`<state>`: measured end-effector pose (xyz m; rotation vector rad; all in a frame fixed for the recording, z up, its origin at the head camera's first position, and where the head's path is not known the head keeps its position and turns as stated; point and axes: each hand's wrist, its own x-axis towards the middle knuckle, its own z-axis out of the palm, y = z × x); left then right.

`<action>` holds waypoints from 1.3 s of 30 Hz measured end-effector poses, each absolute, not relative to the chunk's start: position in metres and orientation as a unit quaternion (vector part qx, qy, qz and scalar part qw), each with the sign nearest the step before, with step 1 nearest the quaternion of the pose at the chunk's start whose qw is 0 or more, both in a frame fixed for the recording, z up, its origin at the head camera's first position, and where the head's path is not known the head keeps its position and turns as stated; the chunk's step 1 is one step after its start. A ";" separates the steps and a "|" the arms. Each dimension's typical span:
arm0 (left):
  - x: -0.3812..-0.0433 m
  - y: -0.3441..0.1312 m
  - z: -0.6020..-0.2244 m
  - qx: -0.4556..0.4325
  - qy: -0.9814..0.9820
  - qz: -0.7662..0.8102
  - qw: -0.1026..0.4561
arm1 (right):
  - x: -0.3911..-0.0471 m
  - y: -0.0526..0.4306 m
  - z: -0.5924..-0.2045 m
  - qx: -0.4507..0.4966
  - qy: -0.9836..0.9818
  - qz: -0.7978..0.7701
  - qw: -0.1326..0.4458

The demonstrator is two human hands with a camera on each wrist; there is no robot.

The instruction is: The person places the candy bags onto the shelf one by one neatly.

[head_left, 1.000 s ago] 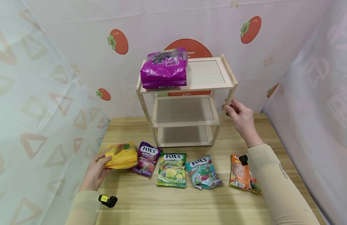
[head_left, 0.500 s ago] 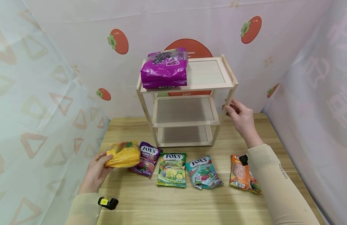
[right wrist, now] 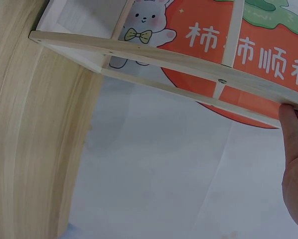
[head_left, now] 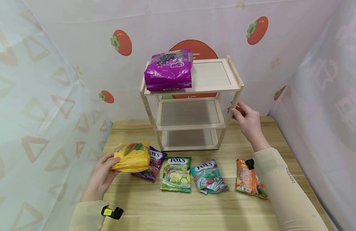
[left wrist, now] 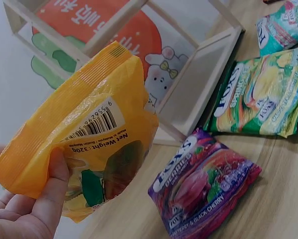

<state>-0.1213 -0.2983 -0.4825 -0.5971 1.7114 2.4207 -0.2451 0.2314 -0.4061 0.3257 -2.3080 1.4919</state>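
My left hand [head_left: 101, 176] pinches a yellow candy bag [head_left: 133, 162] at its left end, above the table and in front of the rack. In the left wrist view the thumb presses on the yellow bag [left wrist: 96, 139] near its crimped seal. Partly behind it lies a purple Fox's Berries bag [head_left: 155, 162]. My right hand [head_left: 248, 122] holds the right front post of a three-tier wooden rack [head_left: 192, 127], thumb in front and fingers behind. The right wrist view catches only part of that hand [right wrist: 296, 174] at the post. A bright purple grape candy bag [head_left: 169, 70] lies on the top tier's left side.
Along the table [head_left: 172, 211] in front of the rack lie a green Spring Tea bag [head_left: 176, 175], a teal Mint Blossom bag [head_left: 209, 178] and an orange bag [head_left: 250, 178] near my right forearm. Patterned cloth walls [head_left: 65, 45] enclose the table's back and sides.
My left hand has carried the yellow bag slightly right and up, so it now covers more of the purple Berries bag. My right hand and the rack have stayed put.
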 end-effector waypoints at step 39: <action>-0.113 -0.232 -0.453 -0.092 0.571 0.808 0.113 | -0.245 0.231 -0.405 0.113 -0.817 0.536 0.183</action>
